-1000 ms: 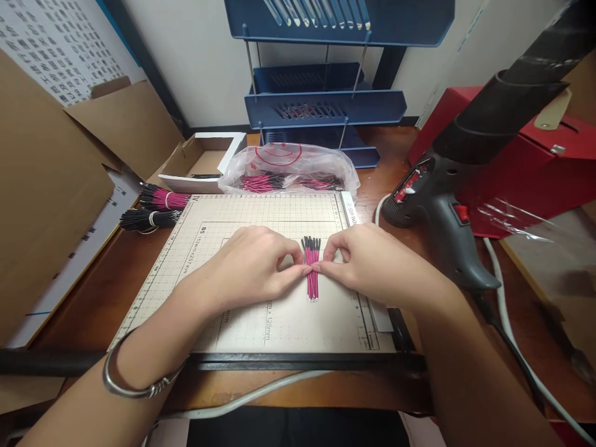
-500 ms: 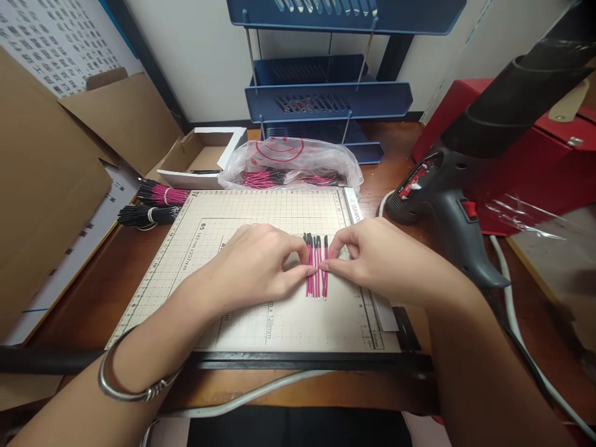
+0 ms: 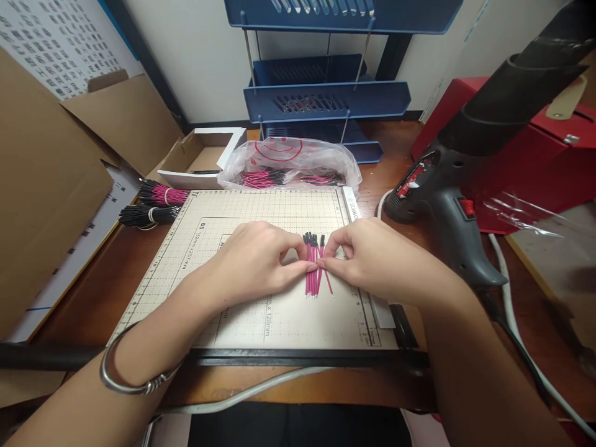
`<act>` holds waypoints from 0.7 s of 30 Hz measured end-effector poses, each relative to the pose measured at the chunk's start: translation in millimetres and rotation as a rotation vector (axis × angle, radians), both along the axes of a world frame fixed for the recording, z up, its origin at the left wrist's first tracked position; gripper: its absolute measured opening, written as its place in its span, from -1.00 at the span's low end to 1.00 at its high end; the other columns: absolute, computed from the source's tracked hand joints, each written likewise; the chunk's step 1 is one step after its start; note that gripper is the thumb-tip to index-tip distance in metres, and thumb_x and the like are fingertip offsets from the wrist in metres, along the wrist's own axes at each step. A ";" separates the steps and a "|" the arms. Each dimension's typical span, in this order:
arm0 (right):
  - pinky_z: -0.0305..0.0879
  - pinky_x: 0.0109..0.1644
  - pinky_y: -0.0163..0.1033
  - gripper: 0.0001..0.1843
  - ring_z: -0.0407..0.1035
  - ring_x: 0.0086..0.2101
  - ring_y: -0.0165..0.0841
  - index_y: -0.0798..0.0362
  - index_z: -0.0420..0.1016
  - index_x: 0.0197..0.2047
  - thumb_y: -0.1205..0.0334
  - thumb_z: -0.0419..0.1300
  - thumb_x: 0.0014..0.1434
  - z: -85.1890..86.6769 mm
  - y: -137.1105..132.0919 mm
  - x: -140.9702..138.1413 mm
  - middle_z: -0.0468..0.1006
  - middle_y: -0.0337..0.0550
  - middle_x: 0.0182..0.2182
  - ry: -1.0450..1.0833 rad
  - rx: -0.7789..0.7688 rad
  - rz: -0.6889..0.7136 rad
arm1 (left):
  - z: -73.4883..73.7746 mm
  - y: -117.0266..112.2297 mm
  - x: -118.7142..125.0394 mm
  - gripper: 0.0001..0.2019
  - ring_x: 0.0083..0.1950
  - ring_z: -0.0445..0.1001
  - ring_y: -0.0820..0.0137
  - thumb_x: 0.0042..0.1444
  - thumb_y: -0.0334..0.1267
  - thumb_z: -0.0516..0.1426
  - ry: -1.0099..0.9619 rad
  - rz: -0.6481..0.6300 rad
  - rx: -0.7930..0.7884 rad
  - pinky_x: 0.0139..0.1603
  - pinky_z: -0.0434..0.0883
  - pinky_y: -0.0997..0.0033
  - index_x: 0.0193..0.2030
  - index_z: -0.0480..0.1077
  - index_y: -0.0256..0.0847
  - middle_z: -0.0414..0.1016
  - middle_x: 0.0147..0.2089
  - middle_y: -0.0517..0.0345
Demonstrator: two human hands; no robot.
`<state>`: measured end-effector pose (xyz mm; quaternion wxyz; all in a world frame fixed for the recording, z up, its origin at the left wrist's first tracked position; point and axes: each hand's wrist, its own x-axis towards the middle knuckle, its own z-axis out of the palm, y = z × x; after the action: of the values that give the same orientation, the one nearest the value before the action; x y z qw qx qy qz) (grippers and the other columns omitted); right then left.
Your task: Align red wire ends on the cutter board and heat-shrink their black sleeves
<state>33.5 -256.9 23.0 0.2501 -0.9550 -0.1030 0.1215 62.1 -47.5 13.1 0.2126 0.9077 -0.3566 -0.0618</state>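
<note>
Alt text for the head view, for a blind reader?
The left hand and right hand pinch pink wires lying on a gridded cutting board. A grey heat gun lies right of it, a plastic bag behind.

White-painted wall [image 3: 200, 56] behind: plain and evenly lit. Printed chart [image 3: 51, 43] fixed at its upper left. Brown wooden worktop [image 3: 107, 273], surface sound — a blue tiered tray rack [image 3: 326, 102] stands at the far edge, centre, against the wall.

Blue tray rack [image 3: 326, 102], heat gun [image 3: 447, 205], red box [image 3: 526, 164].
</note>
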 end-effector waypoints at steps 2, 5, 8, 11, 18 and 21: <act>-0.05 -0.53 -0.29 -0.75 0.10 -0.64 -0.51 -0.03 0.60 -0.48 0.10 0.18 0.14 -0.3 -0.2 -0.2 0.32 -0.33 -0.70 -0.010 -0.014 0.027 | 0.4 -0.5 0.2 -0.83 -0.52 0.27 0.44 0.20 -0.12 0.25 0.002 0.007 0.006 -0.39 0.09 0.39 -0.29 0.63 -0.12 0.41 -0.59 0.26; -0.04 -0.55 -0.30 -0.76 0.10 -0.65 -0.51 -0.02 0.57 -0.50 0.16 0.15 0.13 0.3 -1.1 -1.2 0.33 -0.33 -0.71 0.010 -0.020 0.041 | 1.2 -1.2 0.0 -0.84 -0.52 0.27 0.44 0.18 -0.12 0.26 0.001 0.016 0.012 -0.39 0.08 0.39 -0.29 0.62 -0.12 0.40 -0.60 0.26; -0.03 -0.57 -0.31 -0.77 0.12 -0.66 -0.51 -0.01 0.56 -0.50 0.17 0.14 0.11 1.7 -2.0 -2.2 0.34 -0.33 -0.72 0.018 -0.023 0.022 | 1.7 -1.5 -0.5 -0.84 -0.52 0.26 0.44 0.16 -0.11 0.27 -0.008 0.033 0.021 -0.39 0.06 0.39 -0.31 0.62 -0.12 0.40 -0.60 0.27; -0.03 -0.57 -0.30 -0.77 0.10 -0.67 -0.51 0.00 0.55 -0.50 0.16 0.15 0.11 2.7 -2.6 -2.5 0.35 -0.32 -0.72 0.040 -0.040 -0.004 | 1.7 -1.5 -0.8 -0.83 -0.53 0.24 0.44 0.15 -0.09 0.27 -0.012 0.050 0.032 -0.41 0.05 0.39 -0.32 0.61 -0.11 0.39 -0.60 0.28; -0.02 -0.49 -0.31 -0.78 0.11 -0.64 -0.52 -0.04 0.64 -0.37 0.10 0.18 0.16 2.8 -3.9 -2.3 0.31 -0.35 -0.69 0.074 0.068 0.016 | 3.2 -1.1 -0.9 -0.84 -0.52 0.25 0.45 0.15 -0.12 0.26 0.008 0.048 0.030 -0.41 0.07 0.39 -0.32 0.62 -0.11 0.41 -0.59 0.27; -0.04 -0.48 -0.30 -0.79 0.07 -0.62 -0.52 -0.04 0.64 -0.35 0.11 0.19 0.17 2.8 -4.7 -2.3 0.29 -0.35 -0.66 0.092 0.092 0.043 | 3.6 -0.8 -0.8 -0.85 -0.52 0.26 0.45 0.16 -0.14 0.25 0.019 0.026 0.011 -0.41 0.10 0.39 -0.32 0.63 -0.12 0.43 -0.58 0.25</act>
<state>31.2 -261.7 25.8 0.2958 -0.9335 -0.1174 0.1655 61.3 -48.3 16.7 0.2118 0.9127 -0.3424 -0.0697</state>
